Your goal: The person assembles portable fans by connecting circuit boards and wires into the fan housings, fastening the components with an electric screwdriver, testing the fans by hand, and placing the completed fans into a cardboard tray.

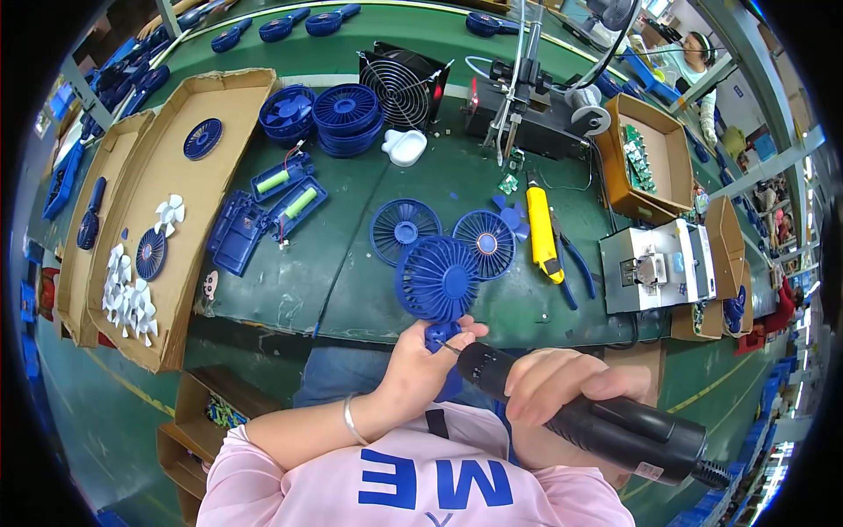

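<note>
My left hand [419,362] is closed round the neck of a blue handheld fan [439,279], its round grille resting toward the bench. In my right hand [562,382] is a black electric screwdriver [619,432], gripped round its body. The bit of the screwdriver meets the fan's neck beside my left fingers; whether a screw sits under it is too small to tell. Just beyond the fan lie two loose blue grilles, one on the left [405,231] and one on the right [486,245]. A small blue fan blade [511,217] lies next to the right one.
Yellow-handled tool [543,230] and blue-handled pliers [577,263] lie right of the fan, near a metal fixture [651,268]. Opened battery housings [240,230] and a cardboard tray [215,92] are at left. Behind stand stacked grilles [348,110], a black cooling fan [399,88] and a soldering stand [536,127].
</note>
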`<state>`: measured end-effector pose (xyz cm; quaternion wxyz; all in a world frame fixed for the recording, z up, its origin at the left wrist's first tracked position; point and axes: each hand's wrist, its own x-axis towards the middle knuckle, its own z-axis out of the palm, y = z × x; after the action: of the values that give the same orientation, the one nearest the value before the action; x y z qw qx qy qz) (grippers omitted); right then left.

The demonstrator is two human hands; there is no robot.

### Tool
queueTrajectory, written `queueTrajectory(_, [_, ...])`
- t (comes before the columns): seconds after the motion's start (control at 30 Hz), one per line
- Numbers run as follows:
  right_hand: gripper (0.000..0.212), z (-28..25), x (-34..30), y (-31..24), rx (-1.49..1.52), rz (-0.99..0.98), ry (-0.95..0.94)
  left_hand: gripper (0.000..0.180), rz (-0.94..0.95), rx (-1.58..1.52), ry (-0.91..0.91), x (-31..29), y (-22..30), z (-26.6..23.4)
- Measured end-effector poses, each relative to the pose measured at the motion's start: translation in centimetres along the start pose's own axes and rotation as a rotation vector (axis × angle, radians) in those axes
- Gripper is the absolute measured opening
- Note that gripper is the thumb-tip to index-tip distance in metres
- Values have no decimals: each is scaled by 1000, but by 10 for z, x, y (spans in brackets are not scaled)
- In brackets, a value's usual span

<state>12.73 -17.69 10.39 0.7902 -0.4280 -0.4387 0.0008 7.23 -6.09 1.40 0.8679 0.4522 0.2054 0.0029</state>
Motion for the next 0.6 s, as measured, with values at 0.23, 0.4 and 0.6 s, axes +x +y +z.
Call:
queueTrajectory(0.23, [21,4,-2,17,90,32,50,20,21,42,19,-2,1,0])
queueTrajectory(0.4, [24,4,-2,13,57,122,60,20,76,79,28,-1,-4,1])
queueTrajectory(0.6, [45,17,-1,13,-77,83,183,16,144,134,42,-3,-6,3])
